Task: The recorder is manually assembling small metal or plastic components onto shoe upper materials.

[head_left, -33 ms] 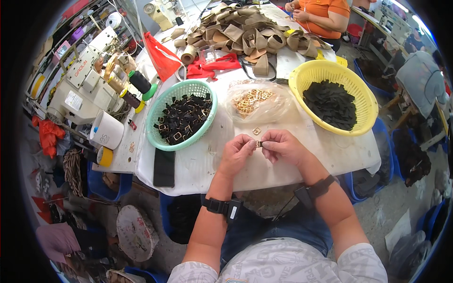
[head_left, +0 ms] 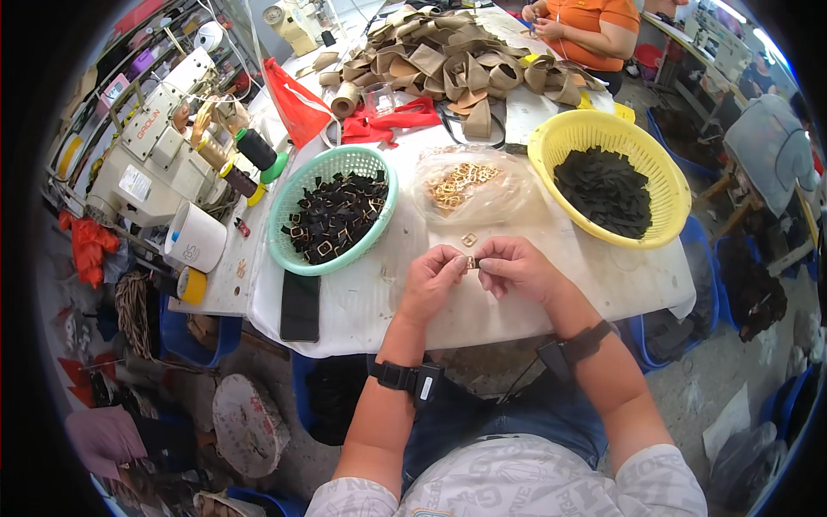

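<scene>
Between my two hands, over the middle of the white-covered table, is a small gold buckle with a black strap piece (head_left: 472,263). My left hand (head_left: 436,274) pinches it from the left, its fingers closed on the buckle side. From the right, my right hand (head_left: 515,269) pinches the black strap end. Fingertips hide most of both parts. Just beyond them a loose square gold buckle (head_left: 469,239) lies on the table. Farther back sits a clear plastic bag (head_left: 508,200) of gold buckles.
A green basket (head_left: 389,194) holds black straps fitted with buckles; a yellow basket (head_left: 676,202) at right holds plain black straps. A black phone (head_left: 299,308) lies near the front edge. Brown pieces (head_left: 448,60) are heaped behind. Sewing machine (head_left: 142,164) at left; a person in orange (head_left: 594,30) works across.
</scene>
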Demonstrator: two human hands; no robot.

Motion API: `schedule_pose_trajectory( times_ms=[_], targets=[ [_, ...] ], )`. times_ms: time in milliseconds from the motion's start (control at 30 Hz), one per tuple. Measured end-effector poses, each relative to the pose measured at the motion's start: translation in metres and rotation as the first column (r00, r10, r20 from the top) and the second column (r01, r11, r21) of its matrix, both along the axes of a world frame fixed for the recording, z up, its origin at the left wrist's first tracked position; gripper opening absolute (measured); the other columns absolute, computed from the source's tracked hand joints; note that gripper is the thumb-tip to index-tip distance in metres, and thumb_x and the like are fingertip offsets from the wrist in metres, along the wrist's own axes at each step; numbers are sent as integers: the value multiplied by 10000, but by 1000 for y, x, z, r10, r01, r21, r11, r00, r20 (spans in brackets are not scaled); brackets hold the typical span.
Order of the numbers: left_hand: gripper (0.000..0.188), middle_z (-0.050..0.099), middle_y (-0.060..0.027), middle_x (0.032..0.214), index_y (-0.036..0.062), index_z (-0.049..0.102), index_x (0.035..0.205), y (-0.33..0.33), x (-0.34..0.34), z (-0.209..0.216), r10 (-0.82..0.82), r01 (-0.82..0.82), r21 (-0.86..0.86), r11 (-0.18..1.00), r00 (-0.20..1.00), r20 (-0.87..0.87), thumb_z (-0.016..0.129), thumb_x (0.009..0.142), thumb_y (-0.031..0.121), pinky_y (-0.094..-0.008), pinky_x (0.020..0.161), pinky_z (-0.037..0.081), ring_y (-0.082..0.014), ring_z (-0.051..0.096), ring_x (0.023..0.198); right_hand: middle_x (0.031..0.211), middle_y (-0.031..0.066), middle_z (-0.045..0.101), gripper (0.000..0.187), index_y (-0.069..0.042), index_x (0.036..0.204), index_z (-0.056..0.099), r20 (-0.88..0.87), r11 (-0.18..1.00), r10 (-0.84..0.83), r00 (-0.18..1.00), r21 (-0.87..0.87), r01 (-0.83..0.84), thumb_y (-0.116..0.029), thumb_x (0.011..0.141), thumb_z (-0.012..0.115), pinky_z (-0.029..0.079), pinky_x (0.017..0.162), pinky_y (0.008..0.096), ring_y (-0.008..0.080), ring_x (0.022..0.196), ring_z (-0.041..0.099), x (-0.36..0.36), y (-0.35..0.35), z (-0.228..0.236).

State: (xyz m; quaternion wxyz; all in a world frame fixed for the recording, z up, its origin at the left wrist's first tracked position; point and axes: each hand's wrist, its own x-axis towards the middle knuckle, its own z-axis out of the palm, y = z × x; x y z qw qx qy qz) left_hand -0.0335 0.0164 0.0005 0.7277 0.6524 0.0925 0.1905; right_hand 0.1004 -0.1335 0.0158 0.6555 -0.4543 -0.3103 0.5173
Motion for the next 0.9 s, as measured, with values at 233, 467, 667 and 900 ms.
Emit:
schedule_pose_trajectory(
  times_ms=[233,467,667,900],
  targets=[
    [96,634,-18,791,2,636,881,-3,2,2,133,-133,-14,991,991,-27,586,914,77,-194,621,423,-57,523,666,686,58,637,123,-4,962,644,54,988,-152,987,-34,154,-83,898,575,436,458,207,103,505,579,0,-2,-3],
    [90,646,-20,794,-2,642,877,-8,2,4,146,-142,82,986,989,-38,610,901,78,-195,607,427,-54,529,663,695,43,636,111,-16,922,640,118,988,-142,983,-49,149,-119,883,634,413,456,202,93,516,575,-1,0,-4],
    [124,631,-33,809,-15,625,931,-4,1,4,5,-5,-31,1000,1000,2,560,929,90,-208,638,430,-77,533,694,709,20,613,116,-28,940,609,165,993,-110,980,-23,115,-142,921,597,408,459,199,80,541,571,-3,2,-6],
    [183,553,-16,777,-10,574,1032,7,-2,7,-202,189,-200,962,978,-50,509,972,150,-217,592,399,-92,493,646,712,14,606,112,-38,926,588,163,997,-72,984,1,73,-148,939,567,424,493,204,80,569,576,-5,3,-6]
  ],
)
